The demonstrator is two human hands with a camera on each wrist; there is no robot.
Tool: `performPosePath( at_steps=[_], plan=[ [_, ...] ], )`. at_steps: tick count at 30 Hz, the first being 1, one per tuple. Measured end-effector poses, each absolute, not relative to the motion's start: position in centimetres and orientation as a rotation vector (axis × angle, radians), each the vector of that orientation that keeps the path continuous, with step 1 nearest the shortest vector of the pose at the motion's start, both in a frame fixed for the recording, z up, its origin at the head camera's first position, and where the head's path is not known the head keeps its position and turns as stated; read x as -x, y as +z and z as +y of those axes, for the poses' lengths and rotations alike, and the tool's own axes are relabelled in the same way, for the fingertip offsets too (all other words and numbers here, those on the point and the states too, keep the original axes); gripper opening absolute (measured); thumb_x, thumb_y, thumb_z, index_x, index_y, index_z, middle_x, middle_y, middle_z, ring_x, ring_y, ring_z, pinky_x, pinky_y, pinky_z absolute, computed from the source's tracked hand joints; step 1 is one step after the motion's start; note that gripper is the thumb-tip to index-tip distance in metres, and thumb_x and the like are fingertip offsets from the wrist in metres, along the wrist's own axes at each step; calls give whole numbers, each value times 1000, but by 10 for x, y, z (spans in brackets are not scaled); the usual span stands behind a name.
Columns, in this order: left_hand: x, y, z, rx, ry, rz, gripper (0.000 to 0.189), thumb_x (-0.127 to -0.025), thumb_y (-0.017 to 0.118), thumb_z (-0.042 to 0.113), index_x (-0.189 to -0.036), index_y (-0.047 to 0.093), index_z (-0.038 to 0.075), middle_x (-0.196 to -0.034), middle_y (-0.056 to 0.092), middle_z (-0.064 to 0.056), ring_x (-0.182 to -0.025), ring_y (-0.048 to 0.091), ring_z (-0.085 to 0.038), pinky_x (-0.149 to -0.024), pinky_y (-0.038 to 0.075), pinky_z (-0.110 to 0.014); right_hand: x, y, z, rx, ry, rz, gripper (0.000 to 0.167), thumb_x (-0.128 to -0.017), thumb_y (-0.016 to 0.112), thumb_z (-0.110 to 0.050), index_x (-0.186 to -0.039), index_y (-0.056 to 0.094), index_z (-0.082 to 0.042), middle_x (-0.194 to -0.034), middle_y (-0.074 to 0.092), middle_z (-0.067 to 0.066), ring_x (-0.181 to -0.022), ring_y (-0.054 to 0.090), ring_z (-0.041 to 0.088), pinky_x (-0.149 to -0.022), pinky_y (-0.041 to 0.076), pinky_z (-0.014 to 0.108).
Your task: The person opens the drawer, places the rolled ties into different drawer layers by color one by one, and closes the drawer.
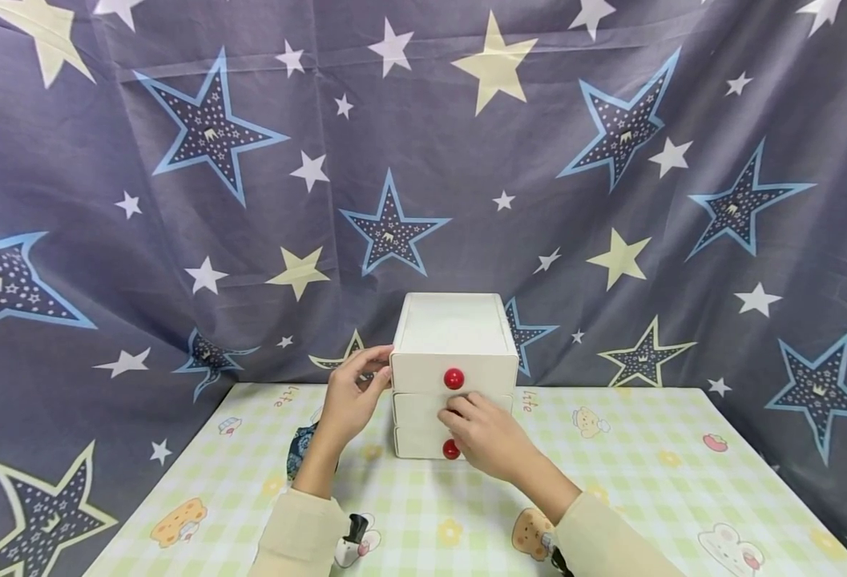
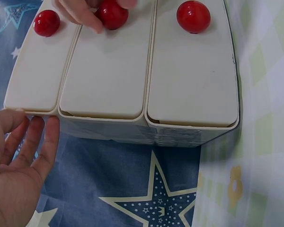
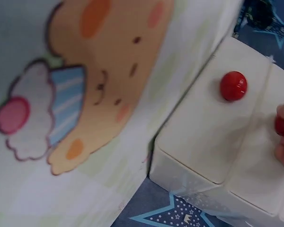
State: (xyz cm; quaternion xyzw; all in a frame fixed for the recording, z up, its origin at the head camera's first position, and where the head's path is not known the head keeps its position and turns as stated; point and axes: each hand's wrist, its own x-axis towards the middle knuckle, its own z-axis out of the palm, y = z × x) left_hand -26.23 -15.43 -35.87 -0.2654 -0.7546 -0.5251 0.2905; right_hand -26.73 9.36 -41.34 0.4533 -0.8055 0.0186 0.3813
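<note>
A white cabinet with three stacked drawers (image 1: 459, 320) stands upright on the table, each drawer bearing a round red knob. My right hand (image 1: 490, 437) is at the middle drawer, pinching its red knob (image 2: 112, 14) between thumb and fingers; in the head view the hand hides that knob. The top knob (image 1: 454, 378) and bottom knob (image 1: 451, 449) are untouched. My left hand (image 1: 351, 397) rests its fairly straight fingers against the cabinet's left side, at the top drawer level. In the left wrist view its fingertips (image 2: 51, 124) touch the side edge. All three drawers look closed.
A checked tablecloth (image 1: 654, 481) with cartoon prints covers the table. Behind hangs a dark star-patterned curtain (image 1: 430, 144), close to the cabinet's back. A dark blue patterned item (image 1: 300, 450) lies on the table beside the left forearm, partly hidden.
</note>
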Motion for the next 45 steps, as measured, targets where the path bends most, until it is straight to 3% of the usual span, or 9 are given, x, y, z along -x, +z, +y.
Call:
performPosePath(
  at_steps=[8, 17, 23, 32, 40, 45],
  plan=[
    [262, -358, -154, 706, -1409, -2026, 33, -96, 65, -7, -129, 65, -5, -119, 65, -20, -104, 69, -36, -79, 64, -37, 260, -399, 102, -1142, 278, -2023, 23, -84, 81, -7, -106, 75, -10, -102, 70, 0, -96, 64, 18, -81, 58, 30],
    [262, -358, -154, 708, -1426, -2026, 33, -97, 65, -7, -129, 65, -5, -120, 65, -21, -105, 68, -37, -80, 63, -31, 256, -381, 114, -1094, 416, -1907, 24, -83, 81, -5, -107, 76, -8, -95, 67, 1, -86, 64, 17, -70, 58, 28],
    [261, -358, -154, 697, -1400, -2026, 33, -96, 66, -7, -129, 66, -4, -119, 65, -20, -102, 69, -36, -74, 63, -31, 255, -361, 125, -1078, 512, -1868, 24, -84, 79, -3, -108, 75, -6, -97, 70, 3, -86, 66, 17, -72, 59, 32],
    [260, -356, -152, 707, -1432, -2010, 33, -96, 66, -8, -129, 65, -6, -118, 65, -23, -100, 69, -38, -75, 64, -41, 258, -336, 141, -1041, 632, -1869, 26, -86, 76, -3, -112, 74, -4, -94, 71, 7, -80, 65, 19, -71, 59, 34],
    [260, -356, -153, 711, -1451, -2015, 33, -96, 65, -8, -130, 65, -6, -119, 65, -22, -101, 69, -38, -77, 64, -37, 268, -335, 159, -964, 732, -1872, 29, -86, 74, -2, -115, 73, -2, -91, 67, 7, -79, 64, 20, -69, 57, 34],
    [260, -358, -154, 716, -1457, -2012, 34, -96, 65, -8, -130, 65, -6, -119, 64, -22, -102, 68, -39, -77, 64, -39, 275, -341, 170, -918, 794, -1906, 22, -86, 75, -1, -108, 73, -2, -92, 68, 8, -80, 63, 20, -70, 56, 36]
  ],
)
